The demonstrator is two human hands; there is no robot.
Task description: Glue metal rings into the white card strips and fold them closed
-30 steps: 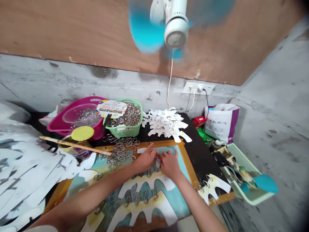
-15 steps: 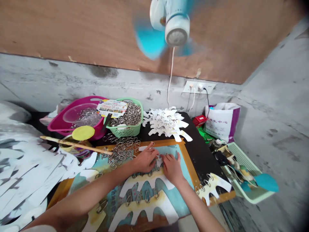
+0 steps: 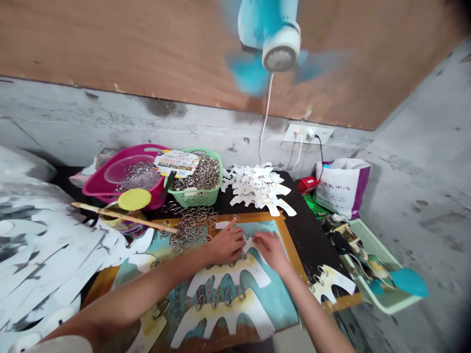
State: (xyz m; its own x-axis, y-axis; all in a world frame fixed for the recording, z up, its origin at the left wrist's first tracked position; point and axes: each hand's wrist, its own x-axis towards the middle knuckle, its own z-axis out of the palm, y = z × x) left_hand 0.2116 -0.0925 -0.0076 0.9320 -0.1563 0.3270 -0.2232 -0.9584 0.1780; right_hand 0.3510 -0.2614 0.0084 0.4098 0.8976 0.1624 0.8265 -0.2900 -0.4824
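Two bare hands, we record, at the far part of a blue work mat edged in brown tape: the left hand with its index finger extended and the other fingers bent, the right hand just beside it, fingers curved inward; whether either pinches anything we cannot tell. Between them we list one white cut-out, partly hidden by the hands. Nearer us lie a middle cut-out, yellowed along its far edge, and a near cut-out bearing four oval metal rings. To the far left we enter a pile of loose rings, a green basket full of rings, and a magenta basket; at the far middle, a heap of cut-outs; at the right, one ringed cut-out on the table's edge.
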